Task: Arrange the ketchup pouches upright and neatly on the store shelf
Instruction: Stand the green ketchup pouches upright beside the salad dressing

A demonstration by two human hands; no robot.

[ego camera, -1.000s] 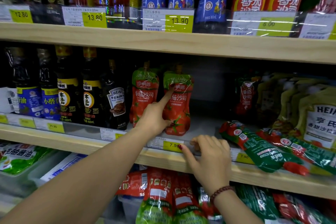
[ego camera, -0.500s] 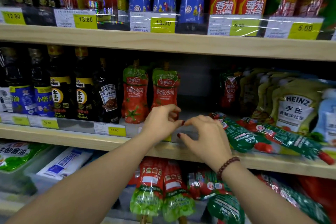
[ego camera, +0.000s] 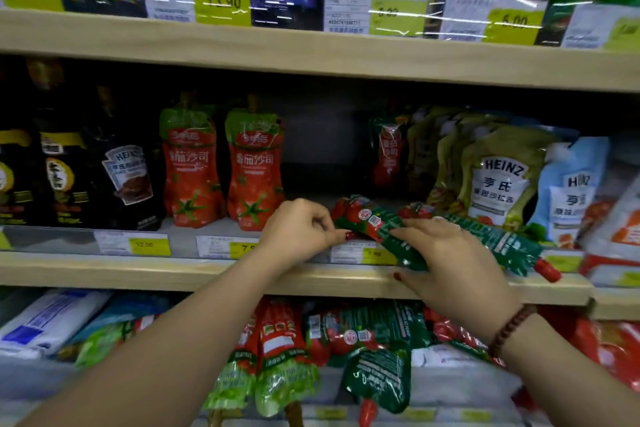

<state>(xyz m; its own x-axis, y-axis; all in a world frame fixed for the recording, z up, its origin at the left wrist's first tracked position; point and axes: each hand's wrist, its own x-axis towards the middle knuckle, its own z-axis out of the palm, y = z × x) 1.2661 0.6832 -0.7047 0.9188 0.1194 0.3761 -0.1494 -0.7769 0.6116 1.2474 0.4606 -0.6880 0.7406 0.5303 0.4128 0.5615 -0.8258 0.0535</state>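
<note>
Though flat, ketchup pouch [ego camera: 374,222] under right hand [ego camera: 450,262], against left hand [ego camera: 298,234].

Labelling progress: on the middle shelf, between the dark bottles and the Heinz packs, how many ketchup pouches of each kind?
Upright red pouches: 2
Upright dark-green pouch at the back: 1
Lying green pouches: 2
Total: 5

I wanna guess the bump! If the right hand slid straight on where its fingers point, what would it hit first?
Probably the left hand, just ahead, pinching the end of the pouch that the right hand grips.
</note>
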